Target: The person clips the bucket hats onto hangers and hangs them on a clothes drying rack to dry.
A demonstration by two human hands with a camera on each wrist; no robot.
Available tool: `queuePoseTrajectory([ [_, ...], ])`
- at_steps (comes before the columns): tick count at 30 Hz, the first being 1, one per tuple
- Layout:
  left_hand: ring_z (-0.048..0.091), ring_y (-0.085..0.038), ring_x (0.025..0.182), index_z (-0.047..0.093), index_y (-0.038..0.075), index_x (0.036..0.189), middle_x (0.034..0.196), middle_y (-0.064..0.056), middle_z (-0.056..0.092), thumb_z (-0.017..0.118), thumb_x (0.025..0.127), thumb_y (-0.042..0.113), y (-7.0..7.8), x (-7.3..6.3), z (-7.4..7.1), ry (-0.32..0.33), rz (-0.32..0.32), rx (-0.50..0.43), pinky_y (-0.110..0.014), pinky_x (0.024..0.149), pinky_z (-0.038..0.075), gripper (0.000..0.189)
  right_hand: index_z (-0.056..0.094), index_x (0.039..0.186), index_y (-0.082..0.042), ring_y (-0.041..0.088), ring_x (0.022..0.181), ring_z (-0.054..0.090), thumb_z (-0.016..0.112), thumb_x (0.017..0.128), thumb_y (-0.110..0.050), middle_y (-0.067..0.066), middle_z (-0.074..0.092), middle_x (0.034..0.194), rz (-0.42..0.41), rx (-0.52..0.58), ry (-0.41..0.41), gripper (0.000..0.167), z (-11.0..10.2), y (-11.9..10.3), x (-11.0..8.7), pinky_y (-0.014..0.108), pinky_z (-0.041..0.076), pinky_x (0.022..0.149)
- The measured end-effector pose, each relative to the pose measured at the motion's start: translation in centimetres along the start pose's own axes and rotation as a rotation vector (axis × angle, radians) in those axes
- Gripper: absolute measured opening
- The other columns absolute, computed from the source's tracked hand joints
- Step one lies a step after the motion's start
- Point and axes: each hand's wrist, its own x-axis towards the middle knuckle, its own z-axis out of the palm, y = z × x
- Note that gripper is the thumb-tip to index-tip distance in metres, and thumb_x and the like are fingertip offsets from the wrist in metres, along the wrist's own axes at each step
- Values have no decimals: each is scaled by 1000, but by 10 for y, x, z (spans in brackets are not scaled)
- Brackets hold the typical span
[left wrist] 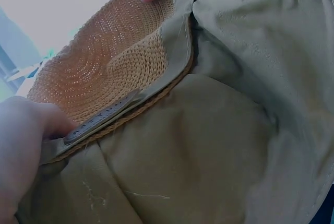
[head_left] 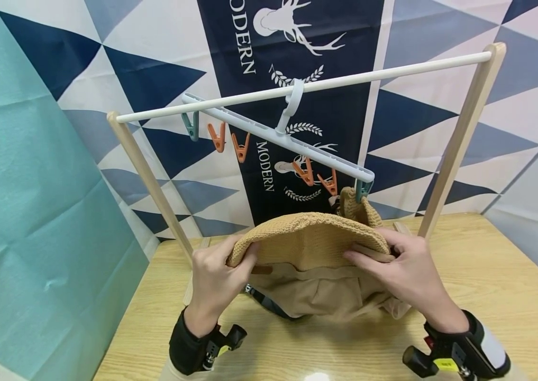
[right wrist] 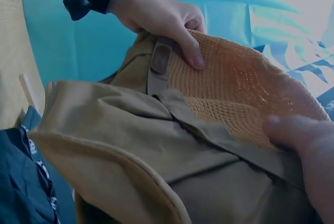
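- Central subject: a tan hat [head_left: 316, 241], raised in front of the wearer at the lower centre of the head view, its woven part uppermost and its cloth part [head_left: 330, 293] drooping below.
- Left hand [head_left: 218, 267]: fingers curled round the left end of the woven edge, thumb on the near side.
- Right hand [head_left: 399, 256]: likewise closed on the right end, thumb laid along the inner face.
- Reason for the grip, as judged: holding opposite ends spreads the edge into an arch, while the soft cloth, unsupported, sags under its own weight.
- Upper centre, head view: a pale blue hanger [head_left: 269, 132] hooks over a white rod [head_left: 392, 74], which wooden posts [head_left: 461, 140] carry above the table [head_left: 488, 275]. The single hook probably lets the bar slant as it does.
- A teal clip [head_left: 363, 190] at the bar's right end meets a woven piece [head_left: 366, 211] behind the hat; whether the two are joined cannot be told. Orange clips [head_left: 220, 144] dangle nearby.
- Left wrist view: discloses the ringed weave inside and a cord-like trim along the band, too fine for the head view.
- Right wrist view: shows a brown tab [right wrist: 160, 61] face-on beside the left thumb, and a curved cloth edge at lower left; the head view gives only part of the tab.
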Motion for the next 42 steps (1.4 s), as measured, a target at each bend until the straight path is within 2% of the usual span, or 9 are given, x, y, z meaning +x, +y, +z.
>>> queuePoseTrajectory([
  [5,68,-14,49,85,2,97,73,-9,81,86,86,1,-2,0,-4,6,-60,-17,-23,48,45,11,84,126,-7,-9,102,75,97,74,8,-27,80,117,-13,-17,-59,56,-6,1,2,8,57,87],
  [8,65,-15,48,83,1,93,69,-9,78,87,86,0,-4,1,-6,25,-80,-10,-23,48,42,8,80,134,-7,-10,107,74,94,77,9,-30,78,123,7,-10,-69,61,-11,1,3,7,56,89],
  [10,64,-15,47,82,1,92,67,-9,77,87,85,-2,-6,2,-8,43,-87,6,-23,47,41,9,78,138,-6,-10,113,74,90,81,12,-30,78,129,19,2,-75,61,-14,1,4,7,55,95],
  [13,59,-13,44,82,0,91,63,-8,73,88,84,-3,-10,3,-9,78,-100,18,-20,47,38,10,76,141,-5,-9,123,73,86,86,14,-26,77,136,41,19,-76,59,-19,1,6,7,54,103],
  [16,43,-8,42,81,1,90,56,-5,63,87,84,-2,-14,3,-11,111,-114,29,-18,49,26,8,74,142,-3,-8,130,72,83,88,16,-21,77,141,55,35,-62,57,-22,0,8,9,53,108],
  [23,34,-6,45,81,1,87,53,-4,57,84,85,0,-25,3,-11,150,-146,67,-17,51,21,4,75,139,0,-3,130,74,80,89,19,-14,80,140,71,56,0,54,-28,1,12,11,53,110],
  [31,33,-5,46,79,0,86,53,-6,56,82,88,2,-36,-1,-5,101,-194,123,-16,53,19,5,74,140,-1,-5,130,74,81,92,15,-16,80,139,108,41,20,50,-30,3,12,10,52,110],
  [35,27,-2,48,77,1,83,51,-5,51,82,90,5,-39,-3,-3,69,-221,168,-17,54,17,9,75,139,0,-6,128,74,81,93,13,-17,80,138,113,29,30,48,-31,5,13,9,52,109],
  [42,24,-2,48,71,2,75,50,-4,45,79,93,10,-44,-4,-1,1,-318,231,-20,53,16,21,75,139,0,-8,125,74,81,94,12,-22,79,134,121,11,37,47,-33,8,14,8,53,107],
])
